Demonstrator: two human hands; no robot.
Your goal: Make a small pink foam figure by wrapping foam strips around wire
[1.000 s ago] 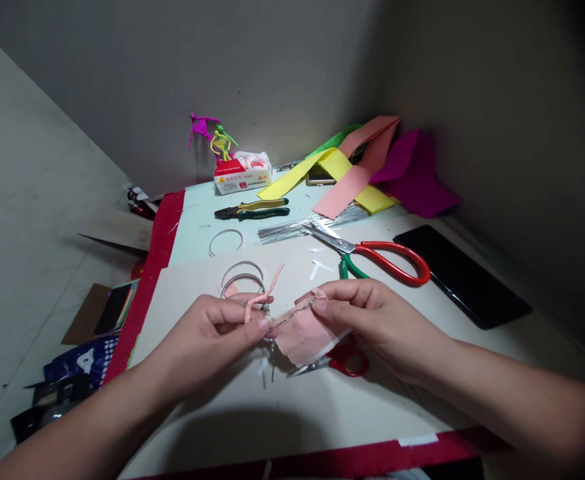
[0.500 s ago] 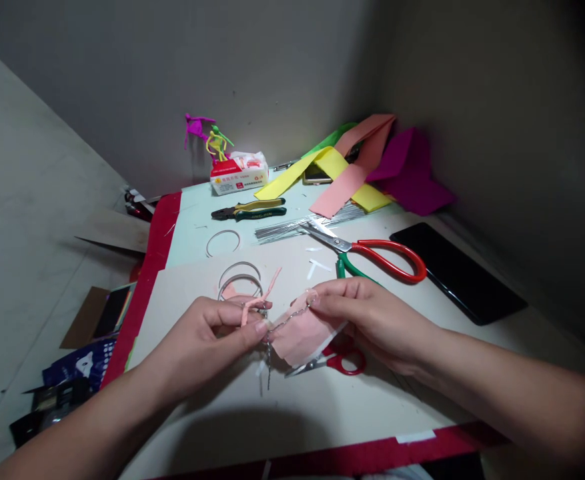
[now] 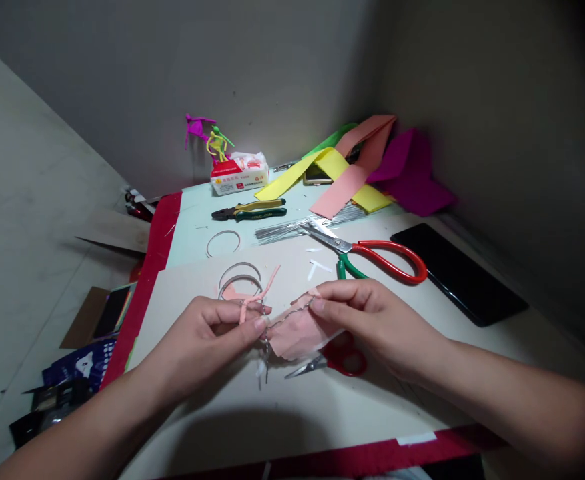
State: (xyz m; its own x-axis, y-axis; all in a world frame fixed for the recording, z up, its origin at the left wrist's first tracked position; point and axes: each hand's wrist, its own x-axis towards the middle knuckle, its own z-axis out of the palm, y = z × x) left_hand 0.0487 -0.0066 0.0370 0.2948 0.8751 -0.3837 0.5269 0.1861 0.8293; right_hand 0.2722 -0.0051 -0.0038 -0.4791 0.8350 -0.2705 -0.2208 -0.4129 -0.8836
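Observation:
My left hand (image 3: 215, 337) pinches a small figure of twisted wire (image 3: 267, 357), part of it wrapped in pink paper (image 3: 257, 301). One bare twisted wire limb runs right from it to my right hand (image 3: 359, 310). There the thumb and forefinger close on a pink paper strip (image 3: 299, 333) together with the limb's end. The strip hangs below the wire. Under my right hand lies a small pair of red-handled scissors (image 3: 349, 353), partly covered by the strip. Rolls of tape (image 3: 241, 277) stand just beyond my left fingers.
Large scissors (image 3: 389, 257) with red and green grips lie beside a black phone (image 3: 462, 273). Pliers (image 3: 249, 210), a bundle of wires (image 3: 282, 231), coloured paper strips (image 3: 339, 190) and a tissue pack (image 3: 239, 175) with small figures (image 3: 216, 143) sit farther back.
My right hand has shifted very slightly right, and the pink strip hangs a little differently, uncovering more of the small scissors. Both hands keep their hold.

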